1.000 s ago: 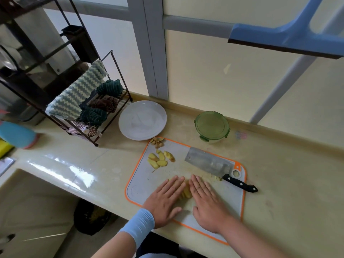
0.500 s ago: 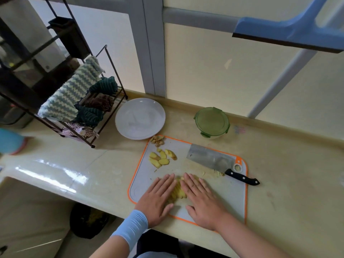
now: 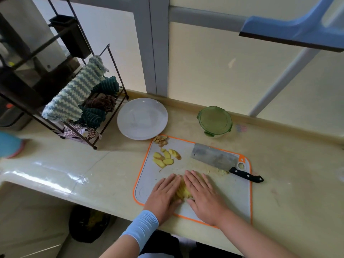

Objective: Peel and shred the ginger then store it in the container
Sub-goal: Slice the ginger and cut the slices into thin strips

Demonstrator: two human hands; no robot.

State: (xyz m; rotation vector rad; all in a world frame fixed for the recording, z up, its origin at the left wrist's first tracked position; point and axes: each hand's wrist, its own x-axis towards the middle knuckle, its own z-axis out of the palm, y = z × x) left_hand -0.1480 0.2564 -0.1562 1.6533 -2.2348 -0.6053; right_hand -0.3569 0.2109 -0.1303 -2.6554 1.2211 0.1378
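A pile of shredded yellow ginger (image 3: 183, 191) lies on the orange-rimmed cutting board (image 3: 232, 198). My left hand (image 3: 164, 195) and my right hand (image 3: 202, 195) lie flat on the board with straight fingers, one on each side of the pile, pressing against it. Several ginger slices (image 3: 165, 157) sit at the board's far left, with brown peel scraps (image 3: 161, 140) at its corner. A cleaver (image 3: 221, 162) rests on the board's far right, black handle pointing right. The green-lidded round container (image 3: 214, 120) stands shut beyond the board.
A white plate (image 3: 142, 118) sits left of the container. A black wire rack (image 3: 80, 107) with cloths stands at the far left. A sink edge (image 3: 35, 181) lies lower left, a dark bin (image 3: 89, 224) under the counter. A blue bar (image 3: 290, 32) hangs overhead.
Both hands have drawn closer together around the ginger pile, heaping it up between them. The camera has shifted slightly; the knife and slices have not moved.
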